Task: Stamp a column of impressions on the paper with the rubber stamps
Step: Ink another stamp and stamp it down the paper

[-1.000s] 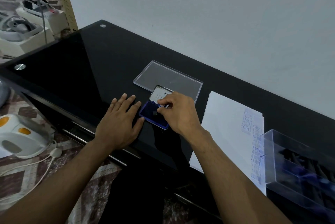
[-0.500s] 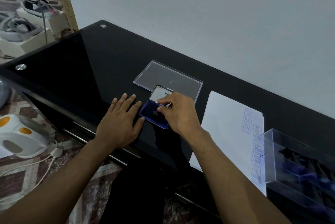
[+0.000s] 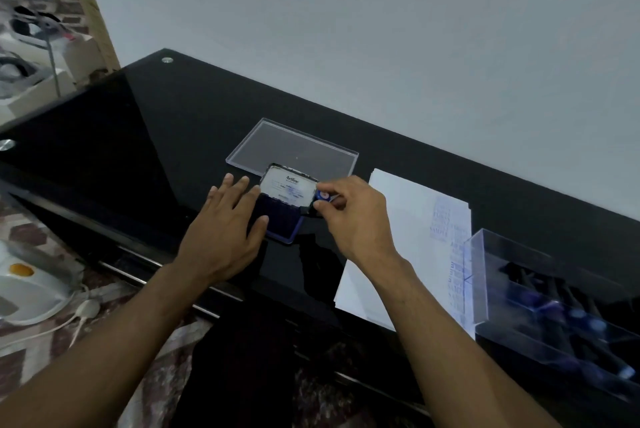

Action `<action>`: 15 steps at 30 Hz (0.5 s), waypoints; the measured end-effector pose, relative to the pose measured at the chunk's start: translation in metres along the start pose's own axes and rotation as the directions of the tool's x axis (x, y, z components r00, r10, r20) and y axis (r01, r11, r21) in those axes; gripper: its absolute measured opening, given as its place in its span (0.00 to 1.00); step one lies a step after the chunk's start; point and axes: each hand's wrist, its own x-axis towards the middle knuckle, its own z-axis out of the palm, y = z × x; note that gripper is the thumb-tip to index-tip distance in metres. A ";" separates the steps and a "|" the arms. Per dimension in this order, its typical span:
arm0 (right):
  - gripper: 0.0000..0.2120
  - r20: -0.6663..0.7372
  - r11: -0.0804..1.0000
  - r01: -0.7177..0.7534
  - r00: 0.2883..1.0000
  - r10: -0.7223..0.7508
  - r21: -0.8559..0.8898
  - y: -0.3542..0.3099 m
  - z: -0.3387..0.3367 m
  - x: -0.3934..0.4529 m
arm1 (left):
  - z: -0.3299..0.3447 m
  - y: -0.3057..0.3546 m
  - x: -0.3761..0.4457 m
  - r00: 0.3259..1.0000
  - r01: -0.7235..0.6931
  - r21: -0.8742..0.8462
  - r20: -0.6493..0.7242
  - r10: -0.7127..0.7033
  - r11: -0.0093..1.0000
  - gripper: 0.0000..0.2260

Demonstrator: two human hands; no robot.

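An open blue ink pad (image 3: 282,219) lies on the black glass desk, its white-labelled lid (image 3: 289,190) raised behind it. My left hand (image 3: 225,230) rests flat on the desk, fingers spread, touching the pad's left edge. My right hand (image 3: 353,216) pinches a small rubber stamp (image 3: 322,199) with a blue top, just right of the lid. The white paper (image 3: 398,240) lies to the right, with a column of faint blue impressions (image 3: 446,240) along its right side.
A clear plastic lid (image 3: 294,147) lies flat behind the ink pad. A clear box (image 3: 554,296) of several dark stamps stands at the right, over the paper's corner. The desk's near edge (image 3: 145,261) runs diagonally; a white appliance (image 3: 27,292) sits on the floor at left.
My right hand has lifted the stamp off the ink pad and moved it right, uncovering the pad and its lid. My left hand still steadies the pad.
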 end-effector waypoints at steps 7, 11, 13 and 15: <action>0.12 -0.120 0.990 -0.138 0.983 0.137 -0.004 0.046 -0.056 -0.021 | 0.017 0.075 0.015 0.987 -0.144 -0.069 0.067 0.149 0.987 0.28; 0.11 -0.162 0.976 -0.219 0.963 0.217 0.006 0.072 -0.088 -0.033 | 0.028 0.120 0.023 0.969 -0.225 -0.103 0.085 0.234 0.969 0.27; 0.10 -0.186 0.971 -0.238 0.954 0.234 0.001 0.083 -0.103 -0.038 | 0.035 0.139 0.027 0.959 -0.259 -0.109 0.092 0.269 0.960 0.28; 0.09 -0.201 0.967 -0.255 0.948 0.247 -0.011 0.093 -0.115 -0.043 | 0.043 0.156 0.030 0.948 -0.289 -0.129 0.103 0.303 0.949 0.30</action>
